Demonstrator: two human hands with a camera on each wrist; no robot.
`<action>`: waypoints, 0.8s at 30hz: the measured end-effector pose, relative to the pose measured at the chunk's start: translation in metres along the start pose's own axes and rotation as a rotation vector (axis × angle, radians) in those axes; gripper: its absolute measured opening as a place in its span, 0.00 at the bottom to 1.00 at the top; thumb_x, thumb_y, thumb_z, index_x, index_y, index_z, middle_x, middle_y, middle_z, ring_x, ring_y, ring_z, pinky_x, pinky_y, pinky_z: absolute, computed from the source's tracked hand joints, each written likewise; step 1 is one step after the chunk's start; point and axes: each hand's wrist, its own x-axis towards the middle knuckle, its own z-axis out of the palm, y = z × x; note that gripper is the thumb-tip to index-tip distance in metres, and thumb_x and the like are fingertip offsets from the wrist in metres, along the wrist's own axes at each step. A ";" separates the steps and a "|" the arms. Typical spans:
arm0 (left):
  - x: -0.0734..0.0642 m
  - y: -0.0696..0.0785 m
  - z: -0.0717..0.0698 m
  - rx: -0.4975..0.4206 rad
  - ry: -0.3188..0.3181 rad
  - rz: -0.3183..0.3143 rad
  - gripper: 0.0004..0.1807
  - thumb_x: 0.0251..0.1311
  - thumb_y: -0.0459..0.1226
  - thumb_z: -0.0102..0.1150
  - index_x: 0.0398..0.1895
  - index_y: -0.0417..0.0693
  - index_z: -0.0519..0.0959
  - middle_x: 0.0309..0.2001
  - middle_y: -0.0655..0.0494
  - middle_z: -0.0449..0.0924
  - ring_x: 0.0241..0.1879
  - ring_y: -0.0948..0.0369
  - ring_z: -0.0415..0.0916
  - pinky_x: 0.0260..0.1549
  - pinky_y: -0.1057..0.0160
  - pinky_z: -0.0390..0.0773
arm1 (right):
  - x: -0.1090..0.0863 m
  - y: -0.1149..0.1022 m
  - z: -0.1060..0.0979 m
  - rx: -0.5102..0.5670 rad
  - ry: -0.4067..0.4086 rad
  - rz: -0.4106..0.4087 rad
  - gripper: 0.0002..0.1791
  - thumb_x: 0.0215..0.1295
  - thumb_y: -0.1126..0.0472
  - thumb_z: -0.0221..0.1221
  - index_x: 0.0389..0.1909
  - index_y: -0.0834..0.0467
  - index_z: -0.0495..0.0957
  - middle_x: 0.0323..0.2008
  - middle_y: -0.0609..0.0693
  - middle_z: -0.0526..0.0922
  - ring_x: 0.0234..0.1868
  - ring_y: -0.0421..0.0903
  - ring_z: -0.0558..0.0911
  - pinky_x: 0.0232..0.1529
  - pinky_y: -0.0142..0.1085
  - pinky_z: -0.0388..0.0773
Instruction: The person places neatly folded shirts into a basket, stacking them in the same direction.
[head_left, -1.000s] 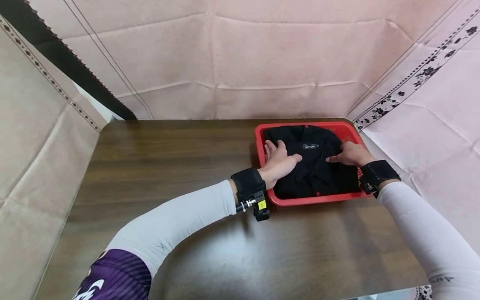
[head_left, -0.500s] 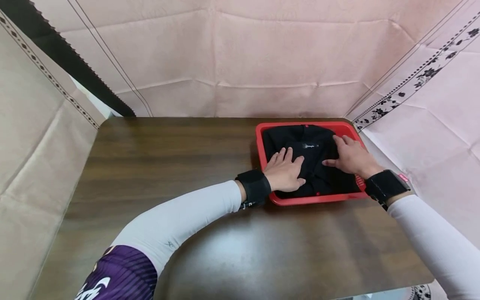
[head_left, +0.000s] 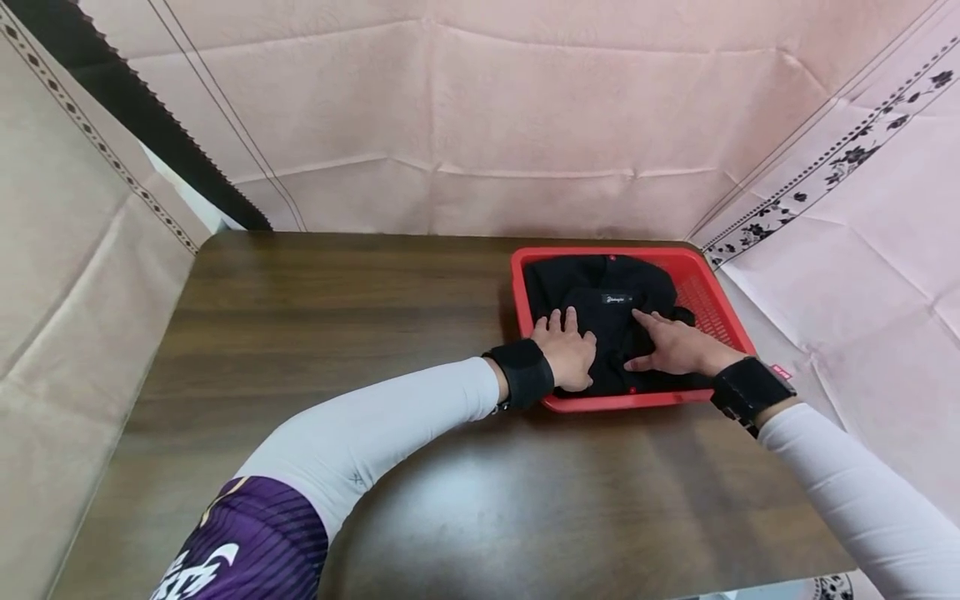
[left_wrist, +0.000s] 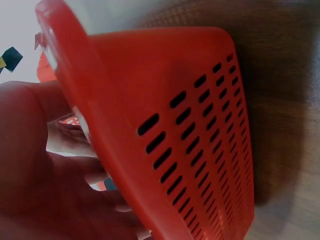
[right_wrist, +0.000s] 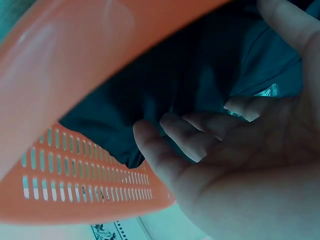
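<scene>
A black garment (head_left: 581, 275) with a small label and red dots lies bunched in a red plastic basket (head_left: 652, 401). My left hand (head_left: 566, 354) rests on the garment's left part, its fingers spread and pointing toward the back; in the left wrist view it reaches over the slotted basket wall (left_wrist: 200, 115). My right hand (head_left: 671, 346) lies on the garment's right part, fingers extended and thumb apart. The right wrist view shows those fingers (right_wrist: 185, 137) against the dark cloth (right_wrist: 200, 75). Neither hand is curled round the cloth.
The basket stands at the back right of a brown wooden table (head_left: 360, 300). Pinkish patterned cloth (head_left: 525, 108) hangs behind the table and down both sides. A black strip (head_left: 150, 117) runs down the back left corner.
The left hand has turned palm down and come nearer the basket's front. The right hand has moved left and forward from the right side, drawing cloth away from the basket's right wall.
</scene>
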 end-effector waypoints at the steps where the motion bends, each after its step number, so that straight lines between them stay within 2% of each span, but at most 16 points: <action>1: -0.004 0.000 -0.003 -0.004 -0.004 0.006 0.40 0.62 0.59 0.52 0.77 0.63 0.58 0.79 0.47 0.42 0.76 0.48 0.43 0.72 0.49 0.48 | 0.001 0.000 0.001 0.002 -0.007 0.004 0.57 0.58 0.40 0.62 0.75 0.70 0.48 0.70 0.80 0.51 0.68 0.76 0.56 0.65 0.67 0.54; 5: -0.013 -0.002 -0.007 -0.029 0.011 0.027 0.40 0.64 0.59 0.50 0.77 0.58 0.57 0.79 0.46 0.43 0.76 0.48 0.44 0.72 0.50 0.49 | 0.002 0.001 0.002 -0.001 -0.019 0.020 0.57 0.59 0.39 0.61 0.75 0.70 0.47 0.70 0.81 0.50 0.67 0.77 0.56 0.64 0.68 0.54; 12: -0.006 -0.005 -0.004 -0.087 0.047 0.052 0.41 0.64 0.59 0.50 0.78 0.56 0.55 0.79 0.47 0.43 0.77 0.50 0.42 0.73 0.51 0.47 | 0.001 0.000 -0.005 0.001 0.013 0.031 0.57 0.60 0.39 0.61 0.76 0.70 0.45 0.70 0.79 0.53 0.67 0.76 0.58 0.65 0.66 0.55; 16: -0.009 -0.007 -0.004 -0.127 0.088 0.061 0.41 0.64 0.59 0.51 0.77 0.55 0.57 0.79 0.49 0.46 0.77 0.52 0.43 0.73 0.50 0.46 | -0.004 -0.006 -0.009 -0.012 0.060 0.016 0.56 0.60 0.39 0.61 0.75 0.70 0.47 0.70 0.77 0.56 0.66 0.74 0.61 0.64 0.65 0.59; 24: -0.019 -0.018 -0.015 -0.160 0.188 0.096 0.38 0.65 0.58 0.50 0.75 0.54 0.61 0.78 0.48 0.51 0.76 0.51 0.46 0.73 0.48 0.47 | -0.016 -0.025 -0.023 -0.025 0.164 -0.038 0.50 0.63 0.40 0.59 0.74 0.69 0.54 0.68 0.75 0.61 0.66 0.70 0.65 0.64 0.63 0.62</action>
